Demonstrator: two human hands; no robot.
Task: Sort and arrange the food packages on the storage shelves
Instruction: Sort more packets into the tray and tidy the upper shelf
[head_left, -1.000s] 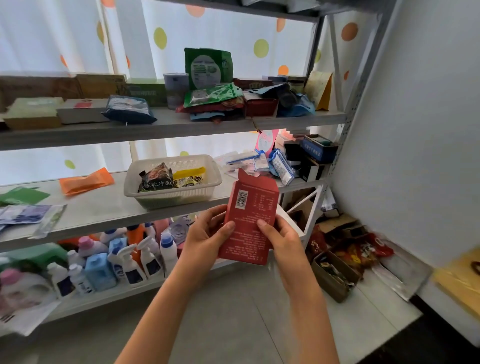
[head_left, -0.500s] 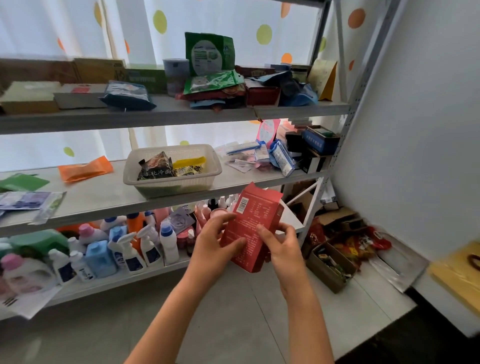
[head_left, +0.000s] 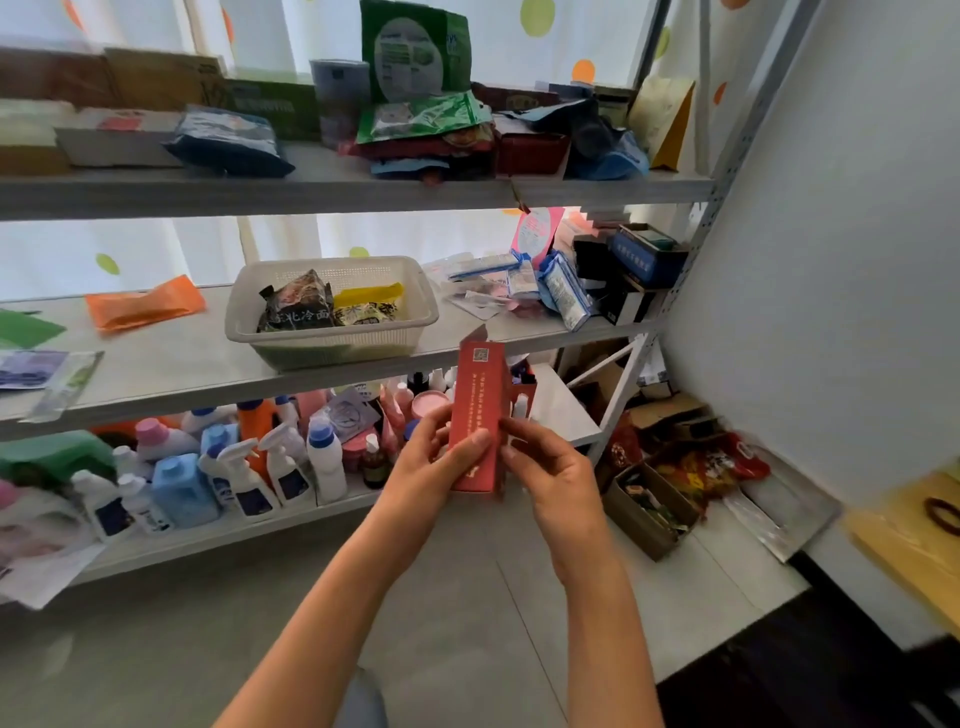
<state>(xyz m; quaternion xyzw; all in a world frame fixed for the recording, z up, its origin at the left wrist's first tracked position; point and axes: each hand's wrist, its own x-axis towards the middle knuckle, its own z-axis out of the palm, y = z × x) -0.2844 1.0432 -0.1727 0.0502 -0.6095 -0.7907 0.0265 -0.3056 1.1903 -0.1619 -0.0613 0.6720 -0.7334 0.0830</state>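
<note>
I hold a red carton (head_left: 479, 400) upright in front of the shelves, its narrow side with small print and a QR code facing me, its top flap open. My left hand (head_left: 436, 462) grips its left edge, thumb across the lower front. My right hand (head_left: 550, 467) pinches its right edge. Behind it, on the middle shelf (head_left: 171, 364), stands a white plastic basket (head_left: 332, 312) with a dark noodle packet (head_left: 296, 306) and a yellow packet (head_left: 366, 306). The top shelf (head_left: 332, 189) carries green, red and blue pouches and boxes.
An orange pouch (head_left: 143, 306) and flat sachets lie left on the middle shelf; small boxes and packets crowd its right end. Several bottles (head_left: 249, 467) fill the bottom shelf. An open cardboard box (head_left: 644, 509) and red snack bags (head_left: 706, 467) sit on the floor at right.
Both hands turned the red carton from its broad barcode face to its narrow side and lowered it below the middle shelf's edge. The camera moved closer and tilted down.
</note>
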